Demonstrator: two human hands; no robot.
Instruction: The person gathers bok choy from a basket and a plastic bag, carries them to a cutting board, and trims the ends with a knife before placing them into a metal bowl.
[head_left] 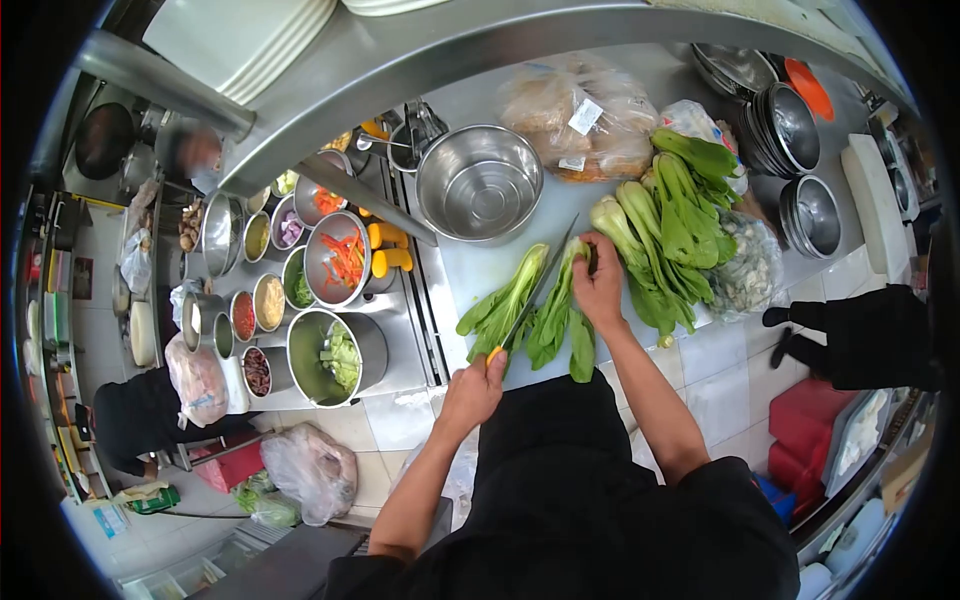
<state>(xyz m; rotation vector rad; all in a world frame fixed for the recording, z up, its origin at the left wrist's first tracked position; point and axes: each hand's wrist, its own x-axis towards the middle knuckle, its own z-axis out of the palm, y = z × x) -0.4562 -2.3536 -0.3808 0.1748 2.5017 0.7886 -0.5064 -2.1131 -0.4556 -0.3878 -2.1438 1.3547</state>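
Observation:
My left hand (473, 395) is closed around the yellow handle of a knife (543, 278). Its long blade points away from me, between two pieces of bok choy. To the left of the blade a bok choy half (513, 297) lies cut side up on the white cutting board (465, 270). My right hand (598, 283) grips the stem end of another bok choy (550, 325), its leaves spread toward me beside the blade. A pile of whole bok choy (660, 235) rests just right of that hand.
A steel bowl (480, 185) stands behind the board, near bagged food (580, 115). Containers of cut vegetables, including a pot of chopped greens (337, 357), fill the left counter. A metal shelf (400, 75) crosses overhead. Stacked bowls (785, 130) sit at right. Other people stand on both sides.

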